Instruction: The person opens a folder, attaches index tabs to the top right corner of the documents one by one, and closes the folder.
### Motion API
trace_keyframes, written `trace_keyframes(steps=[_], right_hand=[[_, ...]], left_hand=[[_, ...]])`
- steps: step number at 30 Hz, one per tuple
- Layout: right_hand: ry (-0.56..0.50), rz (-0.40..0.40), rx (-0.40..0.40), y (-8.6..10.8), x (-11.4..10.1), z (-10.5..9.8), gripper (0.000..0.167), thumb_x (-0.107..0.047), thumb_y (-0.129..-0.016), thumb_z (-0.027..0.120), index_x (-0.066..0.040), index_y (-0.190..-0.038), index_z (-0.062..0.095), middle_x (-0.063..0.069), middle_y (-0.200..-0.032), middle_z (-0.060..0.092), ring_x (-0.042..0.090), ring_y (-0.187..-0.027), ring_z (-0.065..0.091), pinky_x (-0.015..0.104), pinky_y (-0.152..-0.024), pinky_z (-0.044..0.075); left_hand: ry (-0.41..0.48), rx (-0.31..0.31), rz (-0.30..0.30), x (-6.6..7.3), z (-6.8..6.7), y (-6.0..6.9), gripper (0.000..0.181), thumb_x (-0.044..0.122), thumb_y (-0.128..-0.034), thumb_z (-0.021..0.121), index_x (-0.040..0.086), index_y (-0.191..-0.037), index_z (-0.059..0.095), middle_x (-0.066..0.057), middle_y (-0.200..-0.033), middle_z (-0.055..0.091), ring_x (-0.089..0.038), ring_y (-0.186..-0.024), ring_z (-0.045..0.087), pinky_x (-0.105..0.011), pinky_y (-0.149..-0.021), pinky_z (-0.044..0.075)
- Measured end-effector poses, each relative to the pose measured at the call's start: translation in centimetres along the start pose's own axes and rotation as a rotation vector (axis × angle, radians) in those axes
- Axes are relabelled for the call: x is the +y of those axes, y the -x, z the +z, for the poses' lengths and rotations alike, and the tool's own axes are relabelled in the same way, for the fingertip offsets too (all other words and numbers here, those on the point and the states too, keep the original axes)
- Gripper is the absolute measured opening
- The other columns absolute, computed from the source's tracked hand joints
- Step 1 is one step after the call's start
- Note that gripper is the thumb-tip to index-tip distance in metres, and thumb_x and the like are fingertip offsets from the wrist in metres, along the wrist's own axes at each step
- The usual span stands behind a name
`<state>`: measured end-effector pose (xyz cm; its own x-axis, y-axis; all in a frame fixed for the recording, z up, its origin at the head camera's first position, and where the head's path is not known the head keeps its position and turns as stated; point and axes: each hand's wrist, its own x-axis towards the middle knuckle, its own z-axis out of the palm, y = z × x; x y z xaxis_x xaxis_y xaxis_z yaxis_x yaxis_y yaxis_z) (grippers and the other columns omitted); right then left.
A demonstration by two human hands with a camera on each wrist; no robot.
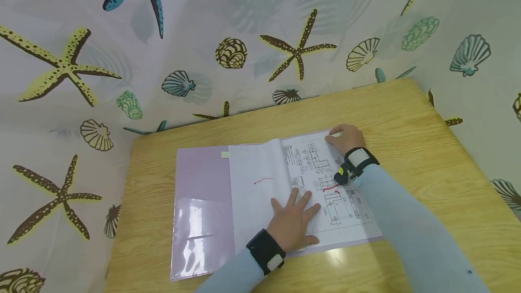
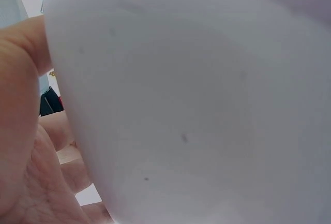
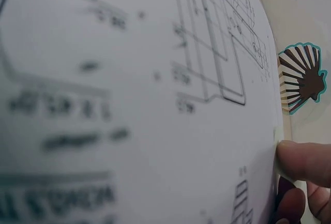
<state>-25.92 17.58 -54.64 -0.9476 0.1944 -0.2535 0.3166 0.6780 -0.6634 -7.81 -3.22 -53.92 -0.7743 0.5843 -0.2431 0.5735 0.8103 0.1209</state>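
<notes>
The folder (image 1: 203, 171) is lying open on the desk (image 1: 390, 121); the left hand (image 1: 290, 223) is resting spread flat while the right hand (image 1: 348, 138) is pinching the page (image 1: 346, 207) by its far corner — a hard tug would be risking a tear. The lettering (image 3: 59, 107) is showing upside down, too blurred for sure reading.
</notes>
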Motion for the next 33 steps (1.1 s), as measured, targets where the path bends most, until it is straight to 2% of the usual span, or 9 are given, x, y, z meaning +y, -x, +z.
trace_keyframes(steps=[24,33], right_hand=[[0.053,-0.033,0.02,0.06,-0.25,0.09,0.029,-0.028,-0.09,0.067,-0.007,-0.11,0.066,0.017,-0.106,0.065,0.031,-0.087,0.055,0.038,-0.069,0.041],[0.109,-0.046,0.011,0.04,-0.08,0.23,0.046,-0.036,-0.089,0.067,-0.007,-0.123,0.06,0.018,-0.112,0.061,0.032,-0.09,0.055,0.042,-0.073,0.044]], left_hand=[[-0.014,-0.016,-0.006,-0.03,-0.48,-0.05,0.084,0.071,-0.0723,0.066,0.035,-0.145,0.043,-0.002,-0.156,0.028,-0.035,-0.143,0.022,-0.077,-0.086,0.034],[-0.013,-0.015,-0.009,-0.03,-0.43,0.08,0.084,0.071,-0.0721,0.066,0.035,-0.145,0.043,-0.001,-0.156,0.029,-0.035,-0.143,0.022,-0.076,-0.086,0.034]])
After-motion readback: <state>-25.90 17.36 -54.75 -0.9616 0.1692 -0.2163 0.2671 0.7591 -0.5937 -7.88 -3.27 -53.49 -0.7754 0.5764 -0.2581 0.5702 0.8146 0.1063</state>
